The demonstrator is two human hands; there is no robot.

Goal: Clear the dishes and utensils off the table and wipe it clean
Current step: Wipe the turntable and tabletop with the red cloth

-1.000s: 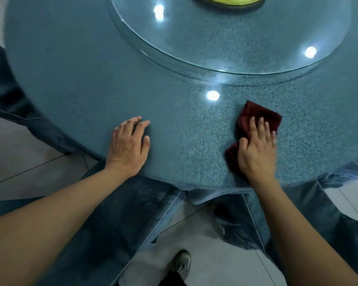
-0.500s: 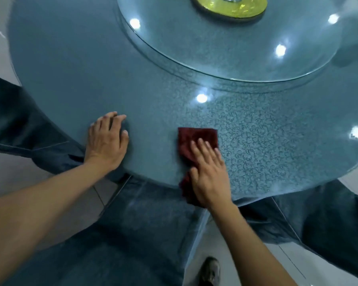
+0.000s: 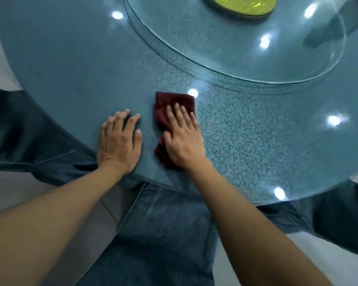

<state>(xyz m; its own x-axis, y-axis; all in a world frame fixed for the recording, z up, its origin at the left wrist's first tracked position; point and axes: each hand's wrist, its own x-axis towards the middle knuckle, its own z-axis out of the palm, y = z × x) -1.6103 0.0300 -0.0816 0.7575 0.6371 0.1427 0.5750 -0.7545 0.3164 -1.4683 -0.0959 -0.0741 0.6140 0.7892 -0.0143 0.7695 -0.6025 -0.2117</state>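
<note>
Blue patterned tabletop (image 3: 256, 141) fills the view, with no dishes in sight — the wiping step looks to be in hand. Left hand (image 3: 119, 145) rests flat near the edge, fingers spread, its grip holding nothing. Just right of it, the right hand (image 3: 182, 137) presses a dark red cloth (image 3: 170, 104) down with straight fingers. Next should come the unwiped stretch to the right.

The right hand (image 3: 183, 139) presses flat on a dark red cloth (image 3: 174, 106) near the table (image 3: 74, 65) edge. The left hand (image 3: 120, 141) lies flat at its nine o'clock. A glass turntable (image 3: 225, 44) sits at one o'clock.
</note>
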